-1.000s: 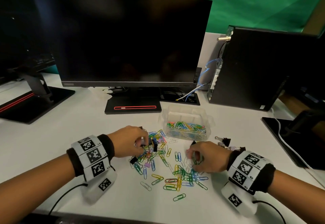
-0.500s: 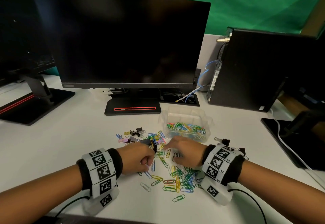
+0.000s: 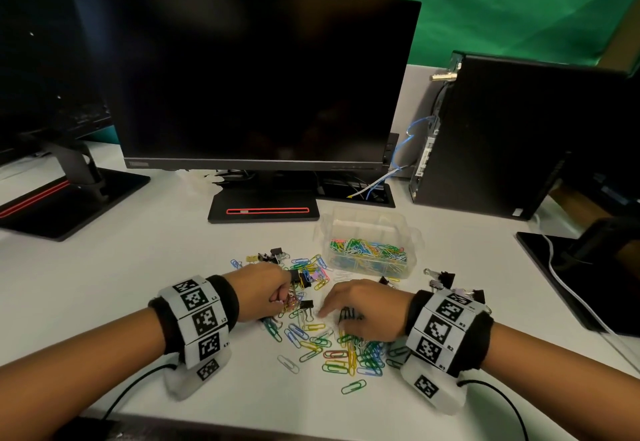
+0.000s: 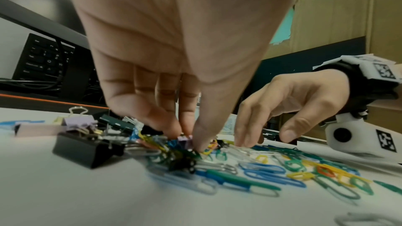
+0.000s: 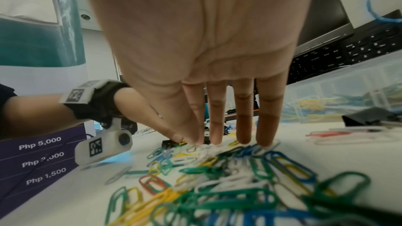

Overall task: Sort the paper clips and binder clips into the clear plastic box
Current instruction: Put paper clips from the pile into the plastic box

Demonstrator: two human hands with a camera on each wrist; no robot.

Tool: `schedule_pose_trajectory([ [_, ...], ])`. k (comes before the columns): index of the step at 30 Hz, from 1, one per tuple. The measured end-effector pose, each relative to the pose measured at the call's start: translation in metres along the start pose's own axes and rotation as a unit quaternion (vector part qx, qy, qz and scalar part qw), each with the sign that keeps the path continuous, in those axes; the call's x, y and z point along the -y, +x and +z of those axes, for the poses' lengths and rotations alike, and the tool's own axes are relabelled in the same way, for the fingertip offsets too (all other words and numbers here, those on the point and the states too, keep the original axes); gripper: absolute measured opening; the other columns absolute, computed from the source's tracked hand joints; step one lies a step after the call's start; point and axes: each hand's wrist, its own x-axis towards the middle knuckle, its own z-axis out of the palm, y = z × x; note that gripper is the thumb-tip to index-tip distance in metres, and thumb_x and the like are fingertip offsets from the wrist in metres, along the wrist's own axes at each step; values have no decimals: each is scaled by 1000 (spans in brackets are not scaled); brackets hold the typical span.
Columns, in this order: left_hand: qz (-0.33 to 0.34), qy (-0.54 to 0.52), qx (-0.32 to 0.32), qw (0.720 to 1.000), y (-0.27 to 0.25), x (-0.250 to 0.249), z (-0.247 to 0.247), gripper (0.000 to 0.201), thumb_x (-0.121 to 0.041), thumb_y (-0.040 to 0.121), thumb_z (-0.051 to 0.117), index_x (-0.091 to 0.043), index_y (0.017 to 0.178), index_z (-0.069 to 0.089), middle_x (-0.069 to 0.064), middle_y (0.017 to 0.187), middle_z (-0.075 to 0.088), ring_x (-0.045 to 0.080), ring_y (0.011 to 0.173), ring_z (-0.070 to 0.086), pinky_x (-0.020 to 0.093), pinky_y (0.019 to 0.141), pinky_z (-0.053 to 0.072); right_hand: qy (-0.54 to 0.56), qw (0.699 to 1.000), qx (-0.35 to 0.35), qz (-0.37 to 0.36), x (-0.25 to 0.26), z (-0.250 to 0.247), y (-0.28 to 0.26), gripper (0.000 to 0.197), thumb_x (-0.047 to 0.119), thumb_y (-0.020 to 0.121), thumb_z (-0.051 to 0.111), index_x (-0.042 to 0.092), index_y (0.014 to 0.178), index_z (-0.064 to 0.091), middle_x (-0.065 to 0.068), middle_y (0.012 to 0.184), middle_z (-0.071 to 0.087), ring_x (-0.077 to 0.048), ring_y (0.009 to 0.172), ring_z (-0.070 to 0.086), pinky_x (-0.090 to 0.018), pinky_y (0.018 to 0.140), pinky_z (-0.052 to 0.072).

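Note:
Coloured paper clips (image 3: 346, 354) lie scattered on the white desk between my hands. My left hand (image 3: 277, 296) is curled, with thumb and fingertips (image 4: 174, 131) pinching small clips at the pile's left edge; exactly which ones is blurred. My right hand (image 3: 360, 309) lies over the pile, its straight fingers (image 5: 243, 126) touching the paper clips (image 5: 228, 186). The clear plastic box (image 3: 363, 213) stands just beyond the hands, its near compartment holding paper clips. Binder clips (image 3: 273, 255) sit behind the left hand and more binder clips (image 3: 443, 279) to the right. A black binder clip (image 4: 85, 150) is close to the left fingers.
A dark monitor (image 3: 263, 76) on its stand (image 3: 263, 210) rises behind the box. A black computer tower (image 3: 502, 135) stands at the back right, another monitor base (image 3: 65, 198) at the left. A white cable (image 3: 571, 295) runs along the right. The desk's front edge is near my forearms.
My right hand has slid left toward the middle of the pile and flattened its fingers onto the clips. The left hand has stayed curled and shifted slightly nearer within the pile.

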Motion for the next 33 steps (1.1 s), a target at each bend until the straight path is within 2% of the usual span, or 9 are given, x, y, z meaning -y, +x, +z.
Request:
schedule_pose_trajectory([
  [4,2,-10,-19,1000,2,4,-1,9,-18,87,55,-23,88,48,-6,83,48,13,80,44,19,61,32,1,999,-16,-37,13,5,3,42,5,85,54,17,125,59,-7,127,57,-23,118,51,-35,104,39],
  [10,91,-11,21,996,-3,-5,-2,35,-14,90,50,-30,120,56,-6,96,39,11,90,44,22,78,35,-34,997,6,-74,30,19,3,45,2,86,51,16,129,56,-12,135,46,-33,121,43,-35,104,32],
  [12,92,-3,33,995,-4,-7,-1,35,-16,91,49,-32,121,58,-3,98,40,17,99,48,28,84,41,-36,996,0,-81,28,20,-1,43,2,87,50,15,127,57,-11,134,47,-31,121,45,-33,104,33],
  [15,82,3,17,996,-3,-7,-1,39,-18,93,46,-34,127,55,-4,93,37,13,91,45,23,80,38,-14,997,-6,-74,21,17,-9,38,4,88,50,14,122,62,-6,127,52,-24,115,51,-28,98,38],
  [17,69,12,16,997,-3,-7,-2,40,-18,94,46,-32,131,52,-2,101,43,16,98,47,24,87,39,-2,998,-5,-60,15,13,-16,35,5,88,51,15,117,66,-4,121,56,-21,109,54,-24,92,39],
  [19,60,21,17,998,-2,-7,-2,40,-19,93,45,-29,132,51,3,120,47,20,114,49,29,97,40,1,999,0,-47,10,9,-21,32,6,87,53,16,112,69,-3,116,60,-19,104,57,-22,88,41],
  [22,61,16,6,998,-2,-11,-2,39,-21,93,45,-26,131,51,-2,104,41,14,96,47,23,86,38,9,1000,-3,-21,6,-2,-23,28,8,87,54,16,108,71,-3,112,64,-17,100,59,-17,84,40],
  [28,68,5,6,998,-7,-20,-3,32,-30,88,55,-24,120,53,-3,109,47,10,95,43,18,81,34,-32,998,-29,55,-14,-8,-6,41,10,91,47,16,132,52,-2,137,49,-18,127,44,-27,109,33],
  [33,68,6,27,997,-22,-17,3,35,-32,87,55,-23,120,54,-4,117,51,10,101,47,18,88,36,-43,998,-4,40,-14,-1,-10,39,7,92,42,14,128,56,-1,136,50,-17,125,46,-21,104,32],
])
